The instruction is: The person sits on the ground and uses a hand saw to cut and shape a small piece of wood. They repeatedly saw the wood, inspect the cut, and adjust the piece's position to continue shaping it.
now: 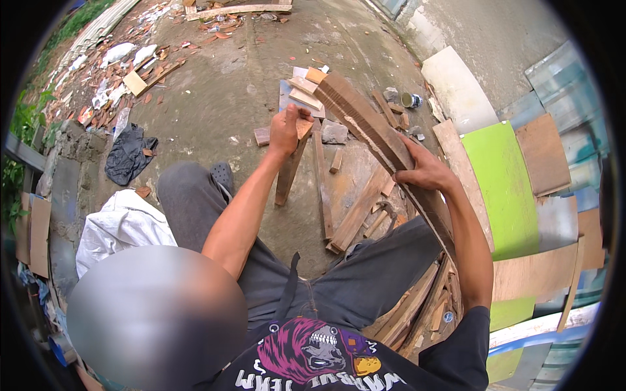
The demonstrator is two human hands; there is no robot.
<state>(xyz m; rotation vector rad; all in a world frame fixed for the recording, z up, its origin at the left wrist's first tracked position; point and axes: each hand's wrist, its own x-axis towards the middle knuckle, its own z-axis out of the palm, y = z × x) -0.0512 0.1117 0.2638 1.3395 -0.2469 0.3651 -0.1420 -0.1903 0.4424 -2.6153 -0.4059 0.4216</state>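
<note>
My right hand [425, 165] is closed around a long, thick wooden beam [365, 124]. The beam slants from the upper middle down along my right forearm, and its side edge is rough and pale. My left hand [287, 129] is closed at the top end of a shorter wooden piece [289, 174], which tilts down toward the ground between my knees. Its fingertips are partly hidden. Just beyond my left hand lie several small light wood blocks [304, 91], close to the beam's far end.
Loose planks [358, 212] and a grey stone [334, 132] lie between my legs, with more wood strips [411, 306] by my right thigh. A tin can [411, 100] stands farther off. Boards, including a green panel [501, 189], line the right. A black plastic bag [132, 154] and white cloth [120, 228] lie left.
</note>
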